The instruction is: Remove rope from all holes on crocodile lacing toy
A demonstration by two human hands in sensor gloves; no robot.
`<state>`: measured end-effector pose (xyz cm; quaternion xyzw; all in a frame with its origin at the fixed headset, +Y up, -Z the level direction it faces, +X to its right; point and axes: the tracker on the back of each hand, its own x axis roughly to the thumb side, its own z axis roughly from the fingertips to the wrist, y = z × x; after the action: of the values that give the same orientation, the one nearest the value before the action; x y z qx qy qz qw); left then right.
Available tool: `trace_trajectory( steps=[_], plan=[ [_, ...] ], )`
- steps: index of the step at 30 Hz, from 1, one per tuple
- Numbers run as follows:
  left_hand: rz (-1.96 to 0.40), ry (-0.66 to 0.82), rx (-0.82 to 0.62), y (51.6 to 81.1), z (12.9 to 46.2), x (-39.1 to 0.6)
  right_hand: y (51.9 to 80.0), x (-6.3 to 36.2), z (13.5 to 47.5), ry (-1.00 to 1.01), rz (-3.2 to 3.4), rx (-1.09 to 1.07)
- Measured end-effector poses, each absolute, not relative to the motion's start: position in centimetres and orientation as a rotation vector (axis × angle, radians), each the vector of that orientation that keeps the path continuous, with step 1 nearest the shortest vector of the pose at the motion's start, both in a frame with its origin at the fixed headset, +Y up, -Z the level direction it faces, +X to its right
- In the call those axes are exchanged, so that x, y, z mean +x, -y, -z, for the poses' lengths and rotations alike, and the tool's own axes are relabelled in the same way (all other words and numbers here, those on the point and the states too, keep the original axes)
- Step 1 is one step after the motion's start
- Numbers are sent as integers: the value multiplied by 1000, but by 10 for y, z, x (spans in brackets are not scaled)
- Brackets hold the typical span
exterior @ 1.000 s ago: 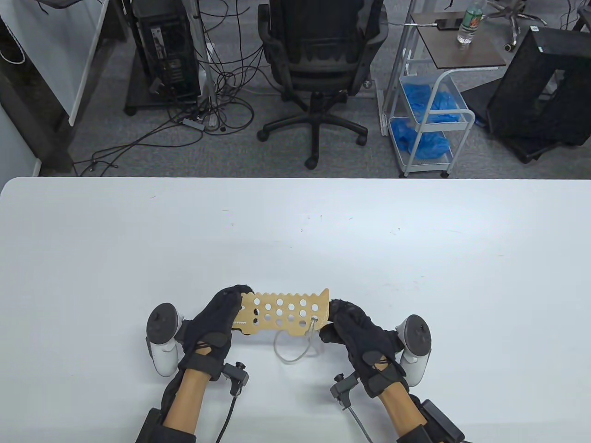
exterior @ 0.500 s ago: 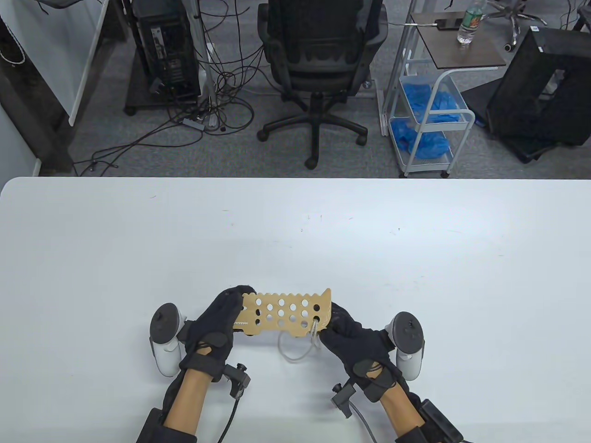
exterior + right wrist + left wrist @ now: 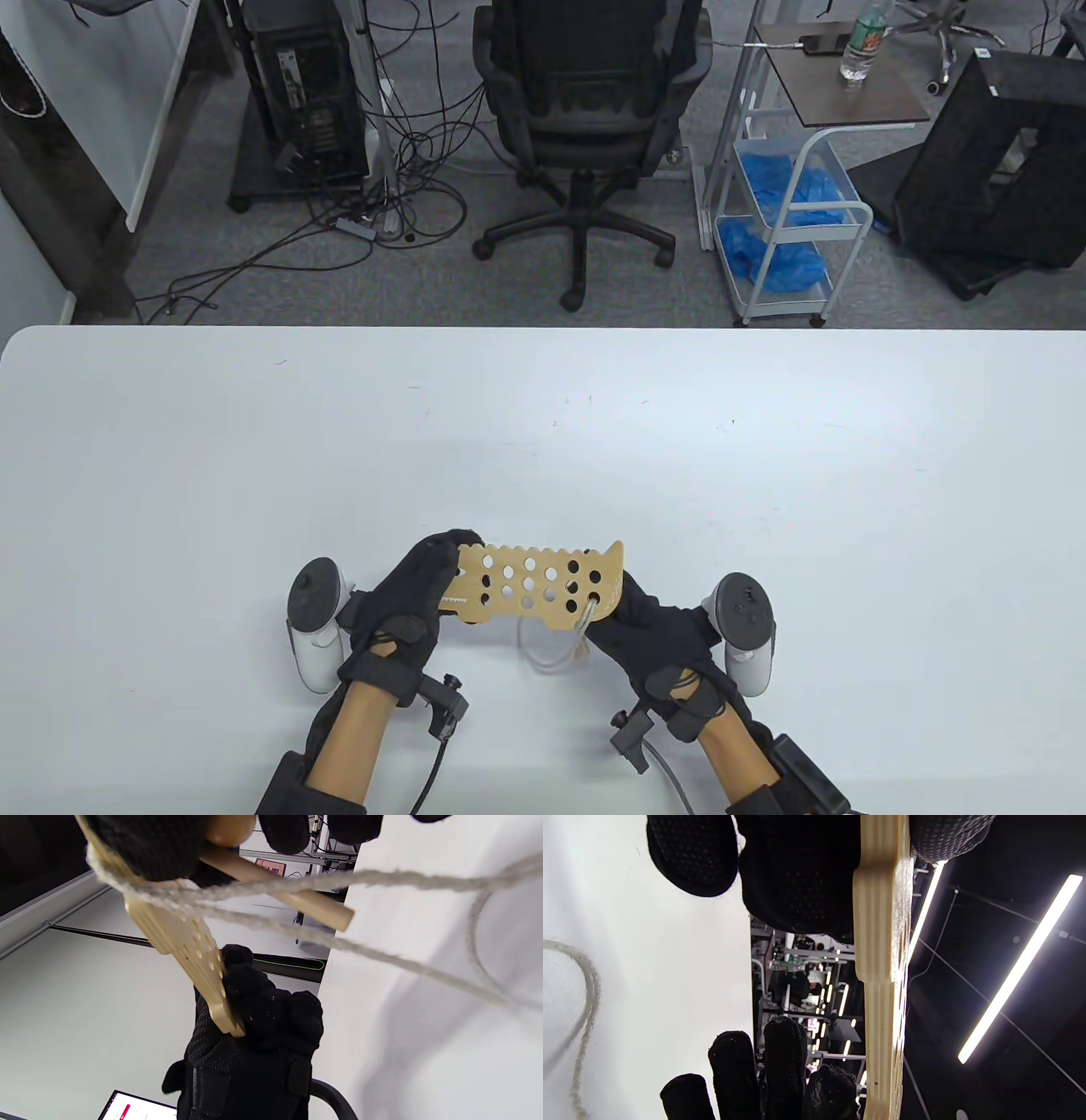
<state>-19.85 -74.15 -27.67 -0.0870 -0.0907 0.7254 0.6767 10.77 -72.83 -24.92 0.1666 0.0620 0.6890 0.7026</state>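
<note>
The crocodile lacing toy, a flat wooden board full of holes, was held up off the white table between the two gloved hands, near the table's front edge. The left hand gripped its left end, fingers curled over the far edge and thumb on the near face; the left wrist view showed the board edge-on, clamped between gloved fingers. The right hand was closed at the board's right end, just by the one hole the rope passed through. In the right wrist view its fingers pinched a wooden stick at the rope's end, pressed against the board. Below the board the rope sagged in a loose loop onto the table.
</note>
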Motion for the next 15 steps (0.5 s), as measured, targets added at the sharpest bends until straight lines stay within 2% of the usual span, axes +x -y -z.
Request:
trace_trajectory(
  steps=[15],
  plan=[
    [-1627, 178, -182, 743, 278, -205, 740, 145, 259, -24, -1457, 88]
  ],
)
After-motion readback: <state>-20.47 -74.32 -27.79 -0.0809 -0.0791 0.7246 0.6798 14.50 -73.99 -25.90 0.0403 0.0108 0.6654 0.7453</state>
